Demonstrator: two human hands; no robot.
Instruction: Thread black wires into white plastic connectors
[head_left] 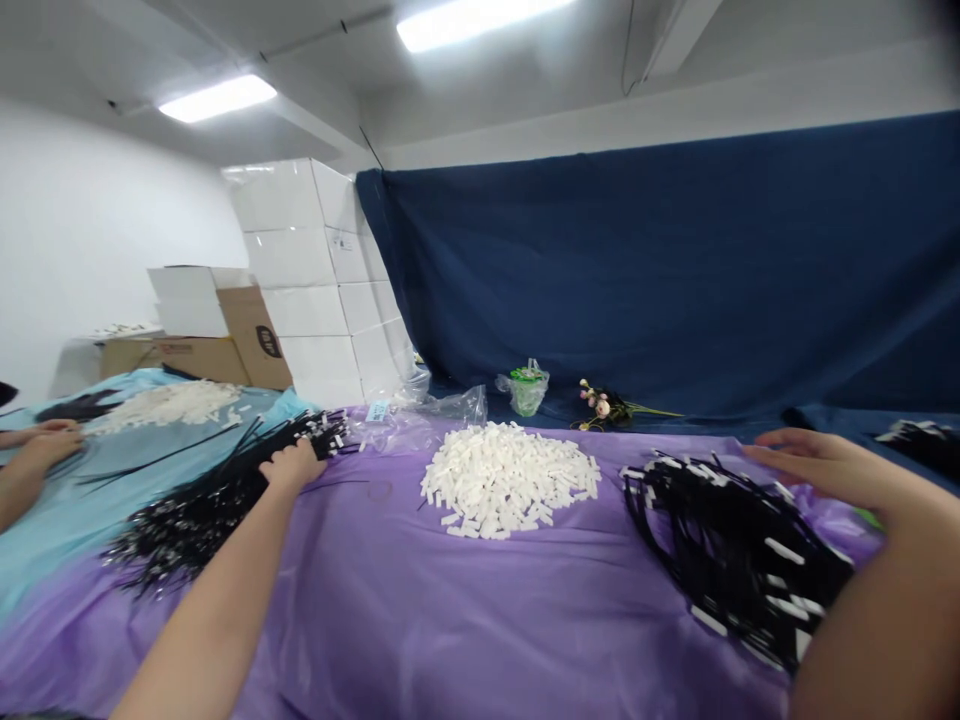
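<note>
The person's right forearm (900, 590) crosses nearest the camera, beside the right black cord bundle (739, 530); the right hand (825, 465) is at its far side, fingers open and extended. The left hand (292, 463) rests on the left black cord bundle (217, 500), fingers curled; whether they grip cannot be told. Between the bundles, white pieces (510, 478) lie heaped on the purple-covered bench (480, 610). A co-worker's hands (56, 440) are at far left.

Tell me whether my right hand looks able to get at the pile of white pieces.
Probably yes: between the right hand and the pile of white pieces lie only low black cords and purple cloth; nothing upright blocks the way.
</note>
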